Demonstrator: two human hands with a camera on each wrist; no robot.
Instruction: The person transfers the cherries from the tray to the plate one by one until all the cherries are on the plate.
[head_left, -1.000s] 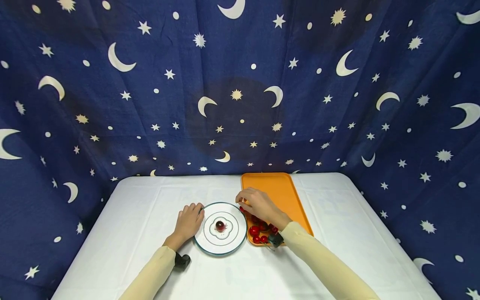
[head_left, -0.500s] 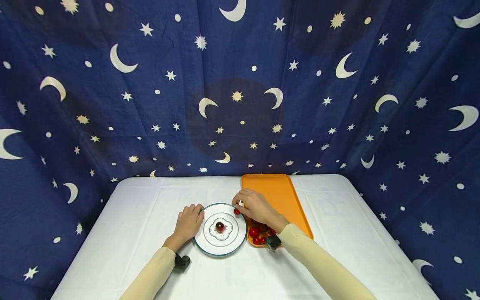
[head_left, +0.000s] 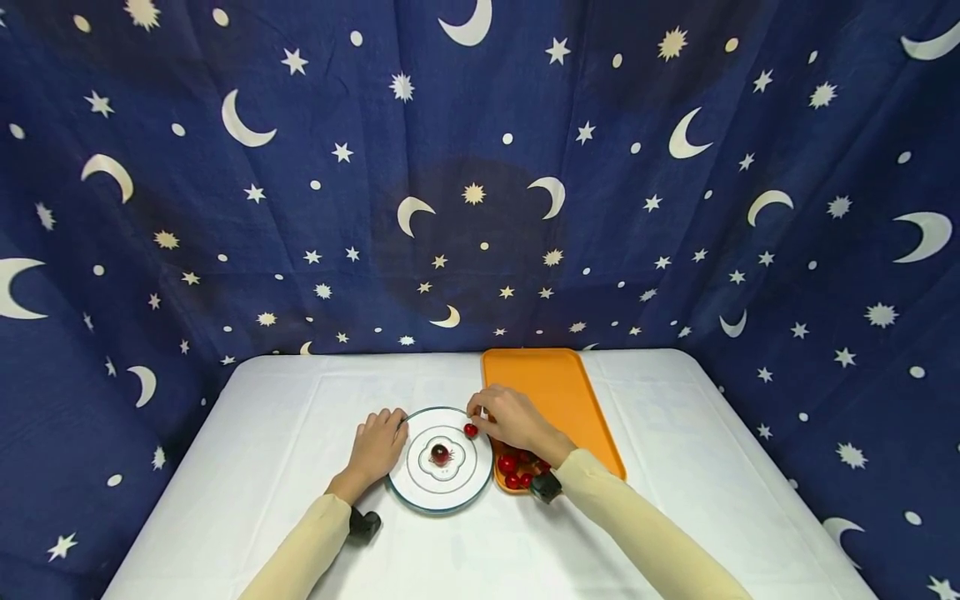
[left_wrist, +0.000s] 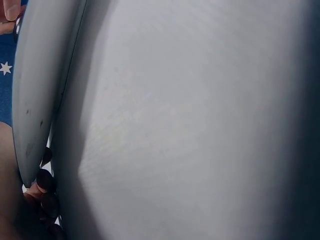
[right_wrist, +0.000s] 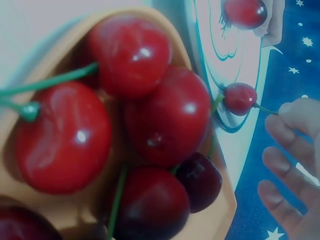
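Observation:
My left hand (head_left: 378, 446) holds the left rim of a white plate (head_left: 423, 493) with a blue-green edge. In the left wrist view, its fingertips (left_wrist: 46, 180) show close against the plate's edge (left_wrist: 42, 95). A dark red cherry (head_left: 440, 454) sits at the plate's middle, over a flower-shaped pattern. My right hand (head_left: 510, 417) pinches the thin stem of a small red cherry (right_wrist: 240, 99) between thumb and finger, the other fingers spread loosely. That cherry hangs at the plate's upper right, just inside the rim.
An orange tray (head_left: 540, 375) lies right of the plate, partly under my right forearm. Several red and dark cherries (right_wrist: 167, 115), some with green stems, are in its near end. A white cloth (head_left: 285, 433) covers the table; a blue curtain (head_left: 480, 275) with moons and stars hangs behind.
My right hand has moved left from the tray's edge to the plate, bringing the small cherry over the rim, then slightly toward me. The left hand keeps its place on the plate.

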